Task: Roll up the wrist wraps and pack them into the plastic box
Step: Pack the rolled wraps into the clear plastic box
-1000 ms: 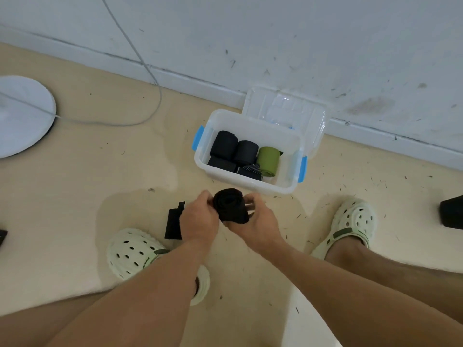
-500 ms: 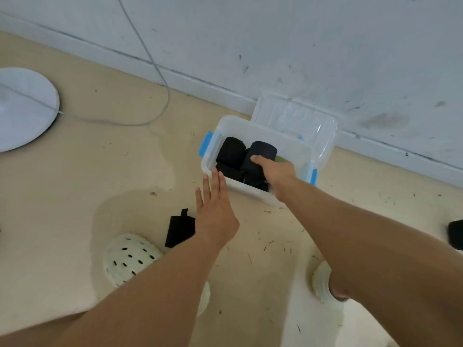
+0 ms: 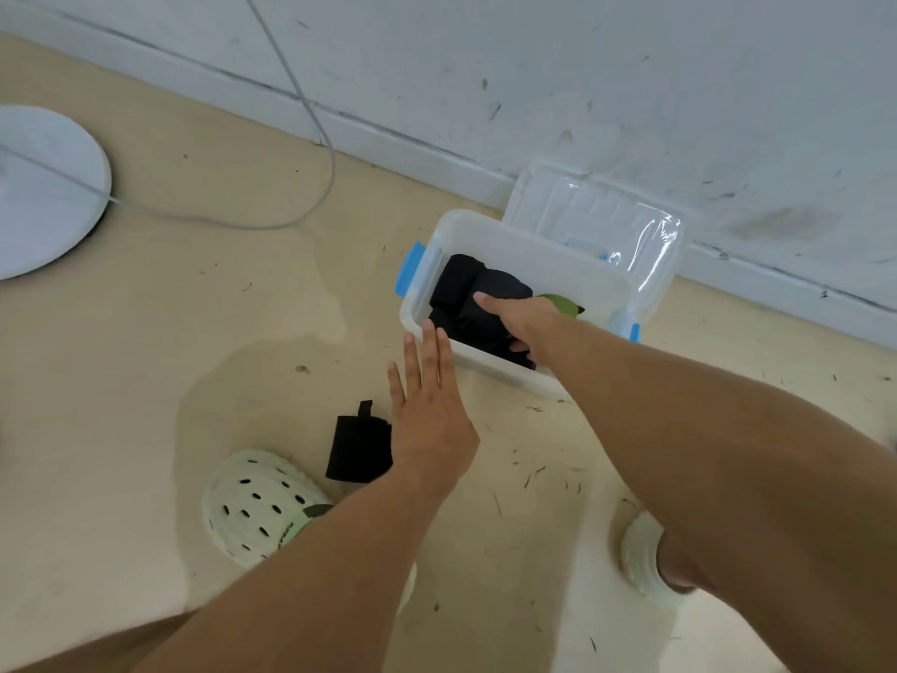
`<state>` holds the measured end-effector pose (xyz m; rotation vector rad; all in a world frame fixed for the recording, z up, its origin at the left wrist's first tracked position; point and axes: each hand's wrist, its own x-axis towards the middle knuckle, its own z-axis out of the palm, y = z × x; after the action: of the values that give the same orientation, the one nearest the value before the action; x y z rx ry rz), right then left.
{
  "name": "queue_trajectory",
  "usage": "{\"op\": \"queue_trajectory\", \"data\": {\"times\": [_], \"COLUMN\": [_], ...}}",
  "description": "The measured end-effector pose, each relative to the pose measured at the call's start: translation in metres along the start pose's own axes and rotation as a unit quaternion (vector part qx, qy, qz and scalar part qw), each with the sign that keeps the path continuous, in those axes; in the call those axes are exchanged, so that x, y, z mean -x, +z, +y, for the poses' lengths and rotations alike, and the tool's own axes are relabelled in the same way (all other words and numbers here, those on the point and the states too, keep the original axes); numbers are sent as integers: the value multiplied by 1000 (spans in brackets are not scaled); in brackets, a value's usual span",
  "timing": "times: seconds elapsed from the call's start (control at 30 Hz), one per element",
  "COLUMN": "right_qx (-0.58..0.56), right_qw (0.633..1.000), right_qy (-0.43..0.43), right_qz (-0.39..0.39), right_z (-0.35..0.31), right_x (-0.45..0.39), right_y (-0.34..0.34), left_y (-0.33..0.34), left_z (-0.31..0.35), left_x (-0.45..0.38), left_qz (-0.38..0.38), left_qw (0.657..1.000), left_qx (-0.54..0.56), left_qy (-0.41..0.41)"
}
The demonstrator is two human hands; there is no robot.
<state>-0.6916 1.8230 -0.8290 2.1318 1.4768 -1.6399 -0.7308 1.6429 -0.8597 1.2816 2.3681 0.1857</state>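
At the far left a white round base (image 3: pixel 46 191) sits on the floor (image 3: pixel 145 357), and a grey cable (image 3: pixel 320 138) runs from it in a loop up to the wall (image 3: pixel 631 65). Nearer, a pale green clog (image 3: pixel 257 507) is on the person's left foot, and just beside its toe a black wrist wrap (image 3: pixel 359 449) lies on the floor, not yet packed. The left hand (image 3: pixel 432 420) hovers flat next to that wrap, fingers straight and released, their tips reaching the near wall of the plastic box (image 3: pixel 490 369). The box stands on the floor by the wall, blue clips on its ends, its clear lid (image 3: pixel 597 216) leaning behind it. Inside are black rolled wraps (image 3: pixel 466 289) and a green roll (image 3: pixel 563 303), mostly hidden. The right hand (image 3: pixel 524 323) is down in the box, fingers clenched around a black roll (image 3: pixel 485 327) among the others. The right foot's clog (image 3: pixel 640 556) shows under the right forearm.
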Motion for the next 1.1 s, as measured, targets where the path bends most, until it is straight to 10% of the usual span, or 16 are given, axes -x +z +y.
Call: {"op": "queue_trajectory", "data": {"times": [0.17,0.33,0.47,0.7,1.1], "right_qx": [61,48,101,228,-33], "right_qw": [995,933,886,949,985], "right_qy": [-57,-293,-433,-147,14], "right_qz": [55,204,129,-161,-170], "right_z": [7,28,58,131,168], "right_x": [18,56,89,65,44], "right_y": [-11,-17,4,58,50], "left_y": [-5,-3,1,12,30], "left_z": [1,-7,-34,-72,-31], "left_x": [6,25,33,25,24], "left_qz": [18,-2,-39,-104,-183], "left_qw": [995,974,968,904,945], "left_qx": [98,200,165,237,197], "left_qy": [-5,-107,-182,-341,-186]}}
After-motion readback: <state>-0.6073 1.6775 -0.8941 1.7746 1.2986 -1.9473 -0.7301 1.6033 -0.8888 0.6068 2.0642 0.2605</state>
